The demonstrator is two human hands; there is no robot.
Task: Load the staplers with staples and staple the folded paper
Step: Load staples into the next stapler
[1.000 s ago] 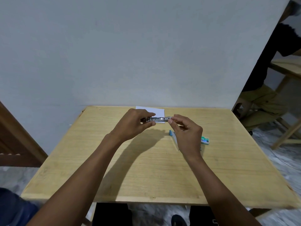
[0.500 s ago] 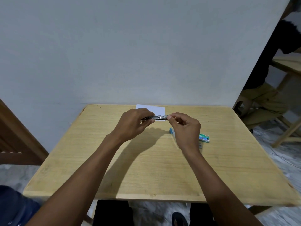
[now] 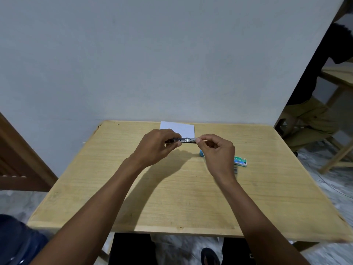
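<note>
My left hand (image 3: 157, 147) grips the rear of a small silver stapler (image 3: 186, 140) and holds it level above the wooden table (image 3: 172, 197). My right hand (image 3: 217, 153) pinches the stapler's front end between thumb and forefinger. Whether it also holds staples I cannot tell. A folded white paper (image 3: 178, 128) lies flat at the table's far edge, just behind the stapler. A blue stapler (image 3: 201, 153) lies on the table, mostly hidden behind my right hand. A green staple box (image 3: 240, 161) sits to the right of that hand.
A plain wall stands right behind the table. A person sits at the far right beside another wooden table (image 3: 342, 75). A dark wooden frame (image 3: 17, 159) stands at the left. A blue object (image 3: 17, 240) fills the bottom-left corner.
Both hands have stayed on the silver stapler. My right hand's fingertips slid a little left along the stapler's front end. The view shifted slightly.
</note>
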